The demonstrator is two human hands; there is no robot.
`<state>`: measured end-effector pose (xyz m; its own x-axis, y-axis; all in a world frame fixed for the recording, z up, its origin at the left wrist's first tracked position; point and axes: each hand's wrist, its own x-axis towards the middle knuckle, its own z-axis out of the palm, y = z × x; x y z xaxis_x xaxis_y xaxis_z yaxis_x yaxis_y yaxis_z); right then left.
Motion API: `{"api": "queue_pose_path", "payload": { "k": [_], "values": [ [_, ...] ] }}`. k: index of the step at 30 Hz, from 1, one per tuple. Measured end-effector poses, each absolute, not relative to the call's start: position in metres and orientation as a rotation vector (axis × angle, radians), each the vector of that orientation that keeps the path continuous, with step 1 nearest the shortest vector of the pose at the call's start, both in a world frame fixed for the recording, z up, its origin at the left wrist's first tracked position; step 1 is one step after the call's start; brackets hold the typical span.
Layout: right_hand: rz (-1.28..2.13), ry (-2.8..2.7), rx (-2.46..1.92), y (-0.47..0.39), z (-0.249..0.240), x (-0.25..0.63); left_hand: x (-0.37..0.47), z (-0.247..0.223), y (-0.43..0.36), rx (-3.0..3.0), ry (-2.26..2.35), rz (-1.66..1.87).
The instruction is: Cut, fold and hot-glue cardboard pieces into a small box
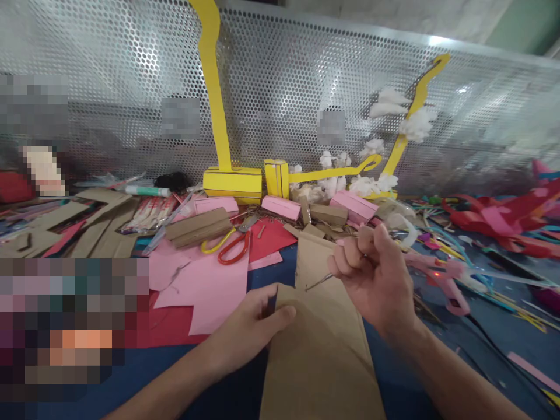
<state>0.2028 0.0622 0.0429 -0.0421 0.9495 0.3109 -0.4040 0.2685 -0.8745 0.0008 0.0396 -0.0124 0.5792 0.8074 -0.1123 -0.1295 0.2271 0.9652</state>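
Note:
My left hand point(258, 326) grips the near end of a brown cardboard sheet point(324, 356), its thumb lying on top and the fingers tucked behind the edge. The sheet runs from the bottom of the view to the small cardboard forms behind. My right hand point(371, 274) is closed in a fist around a thin metal tool point(318, 282). Only its slim pointed tip shows, at or just above the cardboard near a cut or fold; the handle is hidden in my fingers. A gap separates the two hands.
Red-and-yellow-handled scissors point(234, 242) lie on pink paper point(219, 286) to the left. A pink glue gun point(441, 274) with a lit red light and black cord sits at right. Yellow paper forms point(233, 184) and cotton tufts point(371, 185) stand before a perforated metal panel point(280, 70).

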Motion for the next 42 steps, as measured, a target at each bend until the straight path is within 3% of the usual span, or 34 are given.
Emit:
{"api": "queue_pose_path", "payload": {
  "k": [16,28,42],
  "values": [
    [1.320,-1.078,-0.700,0.070,0.042,0.202,-0.001,-0.018,0.041,1.227,0.743,0.708],
    [1.195,-1.162,-0.717,0.074,0.039,0.177,-0.002,-0.022,0.044,1.234,0.798,0.688],
    [1.476,-1.151,-0.661,0.089,0.039,0.193,-0.003,-0.013,0.044,1.193,0.771,0.628]
  ]
}}
